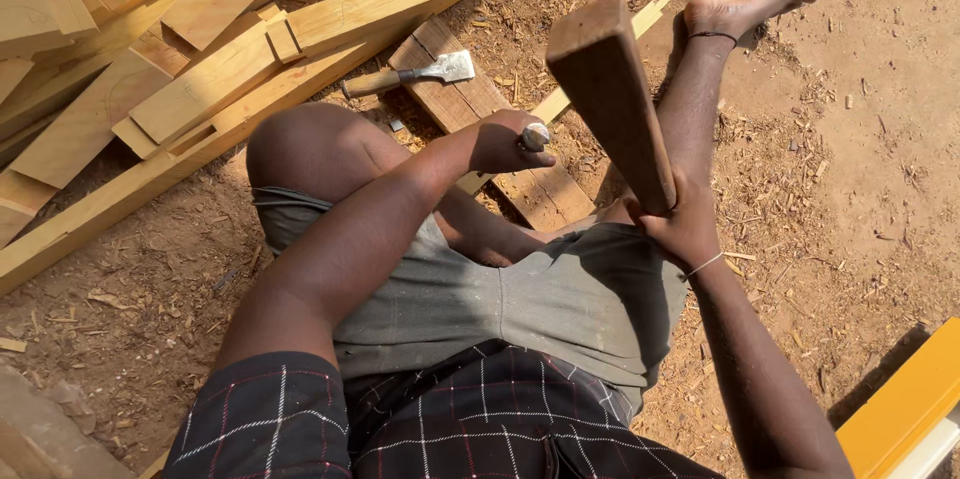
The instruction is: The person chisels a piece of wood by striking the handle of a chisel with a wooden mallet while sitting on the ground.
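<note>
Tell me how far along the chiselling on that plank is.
Done: chips and shavings litter the ground round the plank, so some cutting looks finished. In hand: left hand grips a chisel upright on the plank; right hand raises a wooden block as a mallet. Left: the cut itself is hidden by the hand, so its depth is unclear.

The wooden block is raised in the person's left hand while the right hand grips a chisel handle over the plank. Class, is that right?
Not quite. The head view shows the wooden block raised in the right hand, while the left hand grips the chisel handle over the plank.
</note>
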